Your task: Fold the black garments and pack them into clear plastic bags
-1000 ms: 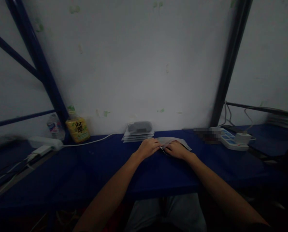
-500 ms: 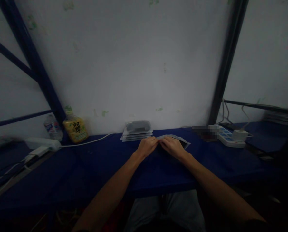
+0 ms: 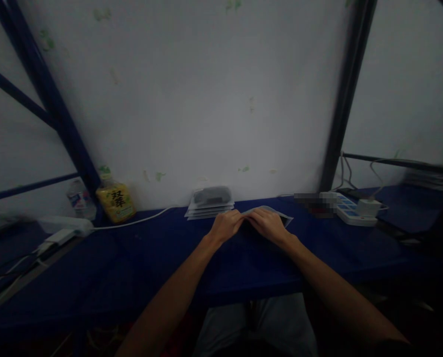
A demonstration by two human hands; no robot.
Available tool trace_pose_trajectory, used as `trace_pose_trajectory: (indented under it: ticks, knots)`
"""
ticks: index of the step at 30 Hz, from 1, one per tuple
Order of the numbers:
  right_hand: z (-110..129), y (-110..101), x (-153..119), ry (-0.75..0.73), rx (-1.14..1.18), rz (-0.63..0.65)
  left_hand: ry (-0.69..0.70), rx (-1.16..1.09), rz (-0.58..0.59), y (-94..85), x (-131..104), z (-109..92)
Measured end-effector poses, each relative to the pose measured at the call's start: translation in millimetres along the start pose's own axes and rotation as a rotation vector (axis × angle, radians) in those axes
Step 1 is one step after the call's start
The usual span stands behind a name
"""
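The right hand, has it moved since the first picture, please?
Yes: the right hand has shifted slightly up and left in the view, nearer the flat stack.

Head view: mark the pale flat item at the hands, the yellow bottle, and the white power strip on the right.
Pale flat item (image 3: 287,218): head view, its exposed right end.
Yellow bottle (image 3: 116,202): head view, middle of the body.
White power strip (image 3: 348,210): head view, blue-patched top face.

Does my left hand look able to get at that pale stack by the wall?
Probably yes: the pale stack lies just beyond the left hand, with nothing visible between them. That hand seems to pinch the pale packet, though, so it would likely have to let go first.
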State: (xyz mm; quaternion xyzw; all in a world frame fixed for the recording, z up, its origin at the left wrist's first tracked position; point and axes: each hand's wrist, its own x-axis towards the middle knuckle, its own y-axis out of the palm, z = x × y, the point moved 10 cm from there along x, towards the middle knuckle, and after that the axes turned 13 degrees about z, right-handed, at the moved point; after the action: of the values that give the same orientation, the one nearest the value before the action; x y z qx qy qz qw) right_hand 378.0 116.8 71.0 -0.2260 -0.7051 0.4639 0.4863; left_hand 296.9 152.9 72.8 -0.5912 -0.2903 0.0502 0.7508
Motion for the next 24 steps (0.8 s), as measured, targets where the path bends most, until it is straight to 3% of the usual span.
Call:
trace_pose_trajectory:
  ticks: [4,13,24]
  knots:
    - [-10.3,-7.3,-2.3,0.039,-0.064,-0.006,-0.002,0.0,-0.043,-11.0,-0.2,2.9]
    - [-55.5,-22.9,-22.6,0.149,-0.135,-0.059,-0.09,-0.032,-0.093,-28.9,-8.5,31.3]
    - [-101.4,-32.6,-52.5,0.274,-0.129,-0.135,-0.215,-0.073,-0.056,-29.3,-17.3,64.4]
